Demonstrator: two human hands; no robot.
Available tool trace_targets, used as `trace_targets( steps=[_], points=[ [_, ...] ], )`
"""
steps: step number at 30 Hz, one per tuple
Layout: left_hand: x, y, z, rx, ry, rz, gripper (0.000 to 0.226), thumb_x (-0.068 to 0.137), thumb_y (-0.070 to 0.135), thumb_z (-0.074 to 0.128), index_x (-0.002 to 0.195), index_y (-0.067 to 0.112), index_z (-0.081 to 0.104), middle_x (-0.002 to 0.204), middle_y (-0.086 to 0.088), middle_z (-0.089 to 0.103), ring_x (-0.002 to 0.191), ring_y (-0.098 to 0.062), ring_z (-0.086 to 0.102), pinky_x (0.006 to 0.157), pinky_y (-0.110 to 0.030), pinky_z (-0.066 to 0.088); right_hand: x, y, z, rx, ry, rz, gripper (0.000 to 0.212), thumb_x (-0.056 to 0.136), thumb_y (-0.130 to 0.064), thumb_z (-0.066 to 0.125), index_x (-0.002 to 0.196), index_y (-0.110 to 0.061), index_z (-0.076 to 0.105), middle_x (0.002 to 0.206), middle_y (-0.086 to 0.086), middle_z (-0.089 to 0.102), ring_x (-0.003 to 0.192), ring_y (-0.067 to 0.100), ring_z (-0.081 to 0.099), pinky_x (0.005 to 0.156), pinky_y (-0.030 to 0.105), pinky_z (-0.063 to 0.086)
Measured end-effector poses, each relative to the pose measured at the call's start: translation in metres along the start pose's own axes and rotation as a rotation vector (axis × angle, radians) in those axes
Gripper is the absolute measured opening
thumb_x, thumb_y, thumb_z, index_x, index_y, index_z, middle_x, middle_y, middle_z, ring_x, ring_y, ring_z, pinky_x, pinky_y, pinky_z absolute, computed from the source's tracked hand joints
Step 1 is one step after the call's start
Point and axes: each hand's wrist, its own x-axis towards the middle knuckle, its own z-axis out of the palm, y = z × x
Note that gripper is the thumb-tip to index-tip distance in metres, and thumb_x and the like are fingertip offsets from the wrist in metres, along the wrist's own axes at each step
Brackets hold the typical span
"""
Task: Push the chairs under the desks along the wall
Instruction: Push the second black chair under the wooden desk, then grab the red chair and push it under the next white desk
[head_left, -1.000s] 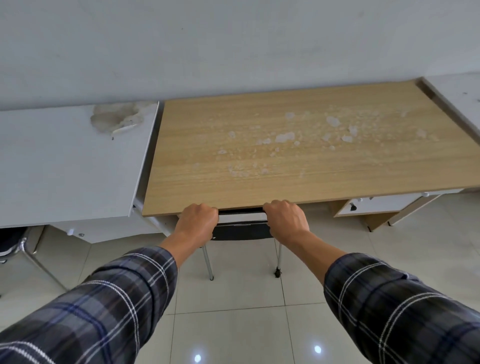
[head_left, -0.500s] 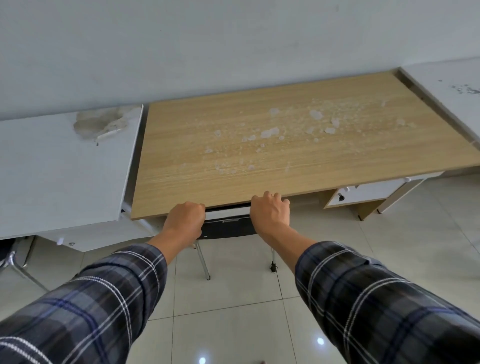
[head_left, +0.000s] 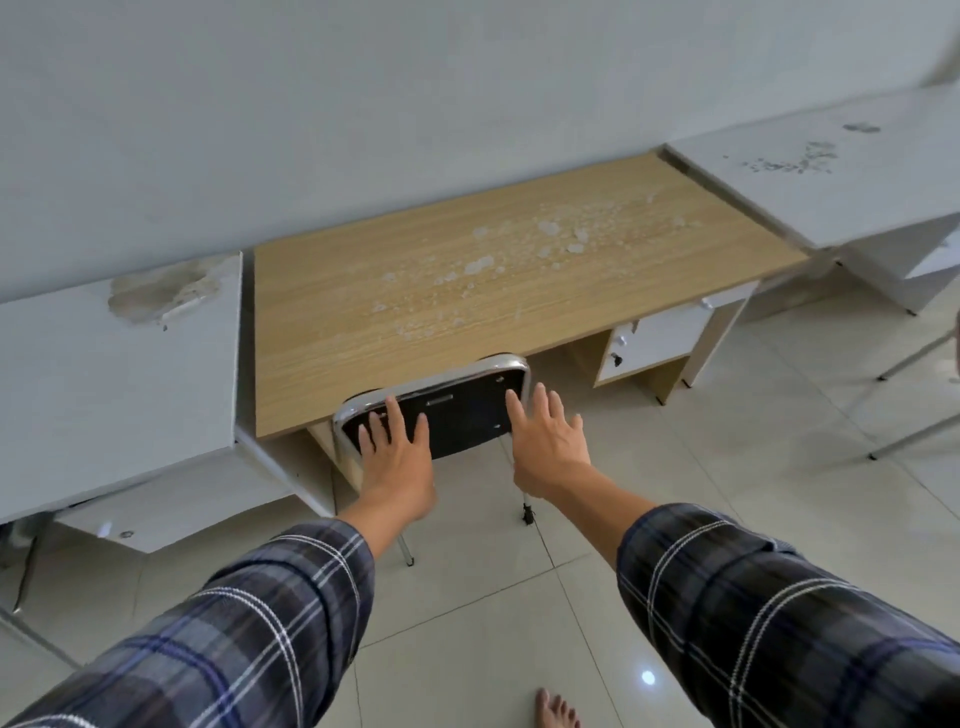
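A chair (head_left: 460, 410) with a black back and a chrome frame stands tucked under the wooden desk (head_left: 498, 270) against the wall; only its backrest and rear legs show. My left hand (head_left: 397, 449) is spread, fingers apart, over the left side of the backrest. My right hand (head_left: 545, 441) is also spread, beside the backrest's right edge. Neither hand grips the chair; whether they touch it I cannot tell.
A white desk (head_left: 104, 384) adjoins on the left, another white desk (head_left: 841, 176) on the right. White flakes litter the wooden top. A drawer unit (head_left: 649, 338) sits under its right end. Metal chair legs (head_left: 914, 395) show at the right edge, my bare foot (head_left: 558, 709) below.
Both hands have let go of the chair back and opened. I have stepped back, so the view is wider and the chair's backrest is now visible at the desk edge.
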Motion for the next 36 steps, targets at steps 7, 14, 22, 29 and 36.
trace_targets(
  steps=[7,14,22,29,36],
  points=[
    [-0.041,0.082,-0.025,-0.003,0.047,0.315,0.070,0.096,0.056,0.038,0.154,0.023,0.015,0.161,-0.012,0.007,0.147,-0.038,0.003,0.117,-0.057,0.000,-0.098,0.067,-0.002,0.119,0.085,0.255,0.092,0.092,-0.032,0.067,0.158,-0.019,0.003,0.165,0.023,0.006,0.152,0.040,0.006,0.119,0.060,0.021],
    [-0.073,0.219,-0.060,0.092,0.094,0.584,0.080,0.091,0.068,0.031,0.154,0.023,0.011,0.161,-0.013,0.008,0.147,-0.036,0.003,0.117,-0.058,-0.001,-0.194,0.188,-0.015,0.198,0.154,0.514,0.092,0.093,-0.051,0.060,0.159,-0.019,0.004,0.166,0.020,0.007,0.154,0.037,0.004,0.120,0.058,0.018],
    [-0.122,0.453,-0.090,0.138,0.157,0.827,0.081,0.089,0.068,0.036,0.154,0.024,0.014,0.160,-0.012,0.015,0.147,-0.035,0.008,0.117,-0.057,0.001,-0.308,0.383,-0.039,0.267,0.232,0.814,0.089,0.093,-0.051,0.060,0.158,-0.019,0.007,0.166,0.019,0.009,0.154,0.034,0.006,0.120,0.056,0.018],
    [-0.173,0.668,-0.105,0.120,0.170,0.968,0.080,0.090,0.068,0.033,0.154,0.025,0.011,0.161,-0.012,0.010,0.147,-0.035,0.005,0.117,-0.057,-0.001,-0.401,0.558,-0.058,0.280,0.265,0.970,0.089,0.092,-0.051,0.061,0.158,-0.019,0.011,0.165,0.020,0.013,0.153,0.036,0.010,0.119,0.057,0.021],
    [-0.180,0.810,-0.113,0.169,0.158,1.049,0.080,0.091,0.069,0.031,0.154,0.025,0.010,0.161,-0.012,0.009,0.147,-0.035,0.004,0.117,-0.057,-0.002,-0.439,0.679,-0.061,0.323,0.256,1.065,0.088,0.093,-0.052,0.060,0.159,-0.020,0.010,0.167,0.018,0.010,0.154,0.035,0.009,0.120,0.056,0.018]
  ],
)
